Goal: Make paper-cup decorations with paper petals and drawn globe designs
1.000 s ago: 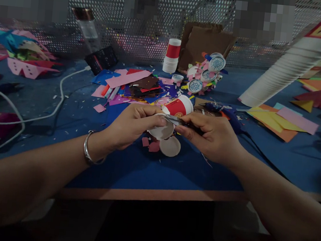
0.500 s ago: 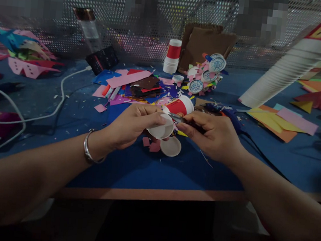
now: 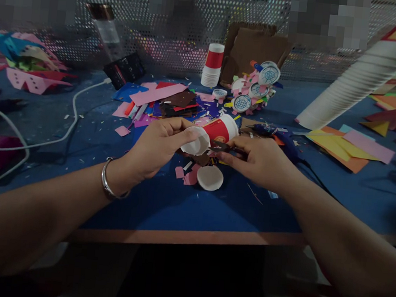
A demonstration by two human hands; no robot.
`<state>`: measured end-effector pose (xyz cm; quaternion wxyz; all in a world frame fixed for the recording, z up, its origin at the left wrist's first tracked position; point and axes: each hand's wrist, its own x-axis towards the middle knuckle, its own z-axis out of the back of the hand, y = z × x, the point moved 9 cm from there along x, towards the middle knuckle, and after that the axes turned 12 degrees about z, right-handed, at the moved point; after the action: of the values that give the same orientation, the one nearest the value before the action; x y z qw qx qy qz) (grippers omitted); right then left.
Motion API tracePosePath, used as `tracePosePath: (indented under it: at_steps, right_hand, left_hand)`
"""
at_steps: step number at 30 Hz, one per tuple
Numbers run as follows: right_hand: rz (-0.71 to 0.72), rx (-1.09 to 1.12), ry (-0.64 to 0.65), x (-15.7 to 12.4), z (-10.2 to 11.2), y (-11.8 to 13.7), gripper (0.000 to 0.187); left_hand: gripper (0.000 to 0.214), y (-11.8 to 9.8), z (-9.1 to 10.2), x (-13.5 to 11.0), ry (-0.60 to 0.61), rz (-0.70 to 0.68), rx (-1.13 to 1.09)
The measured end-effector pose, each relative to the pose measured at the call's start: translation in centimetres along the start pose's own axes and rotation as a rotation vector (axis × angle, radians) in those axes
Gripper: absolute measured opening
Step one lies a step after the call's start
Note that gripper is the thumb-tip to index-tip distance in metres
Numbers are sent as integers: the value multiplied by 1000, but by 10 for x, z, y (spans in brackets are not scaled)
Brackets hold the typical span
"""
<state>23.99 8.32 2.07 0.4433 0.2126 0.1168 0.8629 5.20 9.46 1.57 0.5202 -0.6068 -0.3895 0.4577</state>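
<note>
My left hand [image 3: 161,147] pinches the cut-off bottom of a white paper cup [image 3: 197,142] between thumb and fingers, its hollow side facing me. In my right hand [image 3: 258,156] are scissors [image 3: 220,146], their dark blades pointing left at the rim of that cup bottom; the handles are mostly hidden by my fingers. A second white cup bottom [image 3: 210,177] lies on the blue table just below. Behind the hands, a red and white paper cup [image 3: 221,128] rests on its side.
Pink paper scraps [image 3: 190,177] lie by the second cup bottom. Further back are coloured paper sheets [image 3: 161,96], a short cup stack [image 3: 212,66] and a decorated cup-bottom cluster [image 3: 256,88]. A tall leaning cup stack [image 3: 362,80], a blue glue gun [image 3: 285,145] and a white cable [image 3: 77,109] flank the work.
The held cup bottom has tilted and shifted slightly left and up, showing more of its hollow. The scissors have turned, and their blades have moved a little off the cup bottom's face.
</note>
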Motion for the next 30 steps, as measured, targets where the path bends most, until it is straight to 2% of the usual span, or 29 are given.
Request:
tracePosePath:
  at_steps: [3,8,13,16,21,24,27,30]
  right_hand:
    - [-1,-53,88,0,-8,0,36]
    - [-9,-47,81,0,-6,3,34]
    - [-71,-78,184,-2,-13,0,34]
    - [-86,-102,198,-2,-13,1,38]
    - [-111,-174,223,-3,-14,3,38]
    - [-107,-220,232,-3,-14,4,40]
    - [-106,-247,218,-3,-12,4,43]
    - [-108,-287,217,-3,-12,4,42]
  left_hand:
    - [21,-5,2,-1,-25,-57,46]
    - [24,-9,3,-2,-30,-95,162]
    - [23,-9,4,4,-38,-70,411]
    - [22,-7,4,7,-38,-68,546]
    - [15,-10,11,11,-84,-135,710]
    - [10,-14,15,13,-111,-182,886]
    - [11,-23,21,11,-189,-255,1075]
    - [14,-30,17,3,-235,-347,1211]
